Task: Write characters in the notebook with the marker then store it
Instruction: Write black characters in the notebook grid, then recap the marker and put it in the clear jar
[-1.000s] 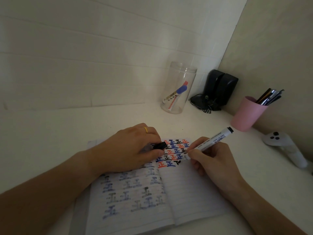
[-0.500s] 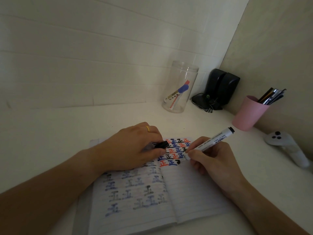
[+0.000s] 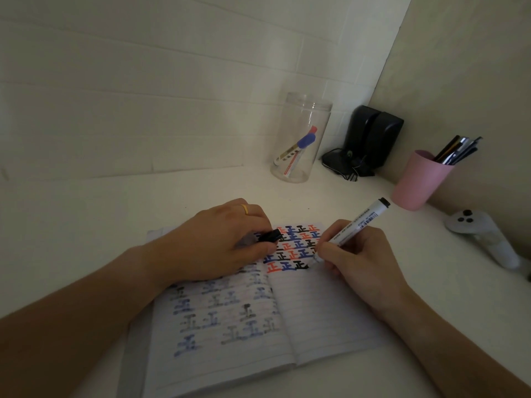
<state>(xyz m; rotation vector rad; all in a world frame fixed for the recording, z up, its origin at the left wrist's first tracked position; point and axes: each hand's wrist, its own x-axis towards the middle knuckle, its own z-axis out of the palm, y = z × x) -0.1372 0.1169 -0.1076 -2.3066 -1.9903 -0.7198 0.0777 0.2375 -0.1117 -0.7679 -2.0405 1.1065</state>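
An open lined notebook (image 3: 321, 311) lies on the white desk, its right page carrying rows of red, blue and black characters at the top. My right hand (image 3: 362, 262) grips a white marker (image 3: 356, 222) with a black end, tip down on the page beside the last black character. My left hand (image 3: 218, 245) rests on the left page and pinches the black marker cap (image 3: 268, 235). A clear jar (image 3: 300, 139) at the back holds two capped markers, one blue and one red.
A pink cup (image 3: 416, 182) full of pens stands at the right by the wall. Black speakers (image 3: 370, 139) with a cable sit in the corner. A white controller (image 3: 485, 239) lies at the far right. Walls close in behind and to the right.
The marker tip has moved slightly along the bottom row as the black character grew. My left hand stays put on the page with the cap.
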